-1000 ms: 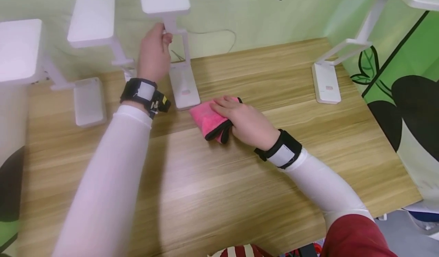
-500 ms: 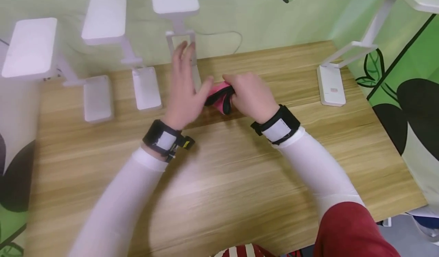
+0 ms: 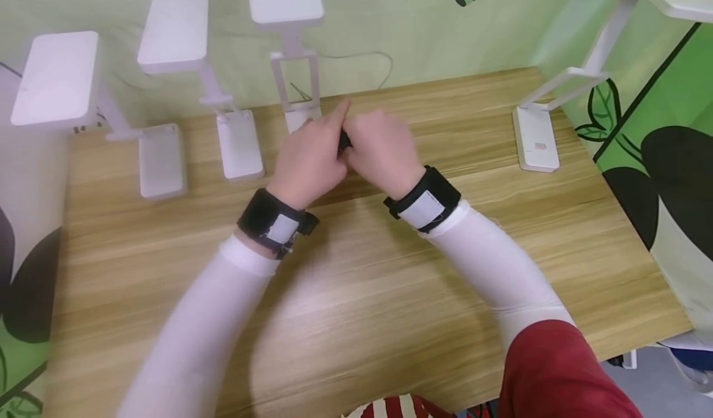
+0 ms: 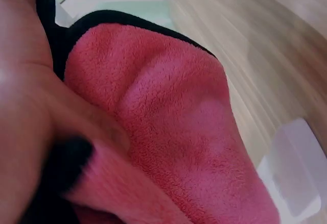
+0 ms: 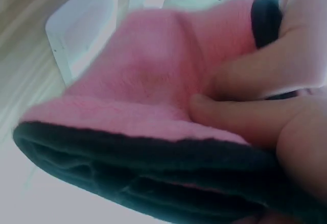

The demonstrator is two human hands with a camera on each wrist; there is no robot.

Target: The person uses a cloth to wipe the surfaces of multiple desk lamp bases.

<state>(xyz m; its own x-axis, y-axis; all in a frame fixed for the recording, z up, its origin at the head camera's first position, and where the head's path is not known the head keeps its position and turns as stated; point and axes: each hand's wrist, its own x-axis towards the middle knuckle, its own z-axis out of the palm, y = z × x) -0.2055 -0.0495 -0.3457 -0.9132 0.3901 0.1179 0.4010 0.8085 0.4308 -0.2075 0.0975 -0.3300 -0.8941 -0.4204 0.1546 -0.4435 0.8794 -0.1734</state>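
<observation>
In the head view my left hand (image 3: 312,161) and right hand (image 3: 384,152) meet above the desk. Between them is a pink cleaning cloth with black edging, mostly hidden there except a dark bit of its trim (image 3: 344,140). In the left wrist view the fluffy cloth (image 4: 158,96) hangs folded, with the left hand's fingers gripping its edge. From the right wrist the folded cloth (image 5: 148,71) shows its layered black border, pinched by fingers. Just behind the hands stands a white desk lamp (image 3: 284,0), its base (image 3: 303,117) partly covered by the left hand.
Two more white desk lamps (image 3: 56,77) (image 3: 175,31) stand to the left, and another lamp (image 3: 535,138) at the far right. A thin cable (image 3: 384,65) runs along the green wall behind the wooden desk (image 3: 345,294).
The left hand has come away from the lamp's stem, down and right, to the cloth. The right hand has lifted the cloth off the desk and moved up towards the left hand.
</observation>
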